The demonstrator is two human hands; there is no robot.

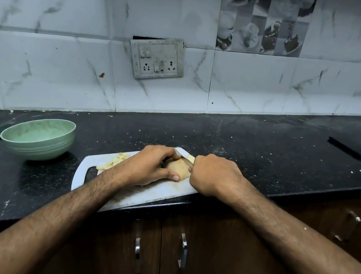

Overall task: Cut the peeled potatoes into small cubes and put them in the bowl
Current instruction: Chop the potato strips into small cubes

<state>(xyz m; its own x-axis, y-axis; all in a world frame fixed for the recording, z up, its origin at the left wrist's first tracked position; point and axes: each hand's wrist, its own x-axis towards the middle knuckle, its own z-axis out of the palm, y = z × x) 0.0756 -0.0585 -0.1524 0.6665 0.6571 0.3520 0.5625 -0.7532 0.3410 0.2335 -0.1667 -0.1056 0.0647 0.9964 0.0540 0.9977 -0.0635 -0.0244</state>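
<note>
There is a single view, taken from a wide-angle camera worn on the person's head, looking forward and steeply down. It sits close above both bare forearms, which reach in from the bottom corners toward the white plastic cutting board point(131, 191) near the middle. The black speckled stone tabletop point(257, 145) runs across the centre, with the white marble-patterned tiled wall point(55, 61) filling the upper half and dark brown wooden cabinet doors point(212, 263) below. Straight lines bow toward the edges.

pale green bowl point(38, 137), white cutting board point(140, 196), yellow potato point(178, 168), black speckled counter point(257, 145)
</note>
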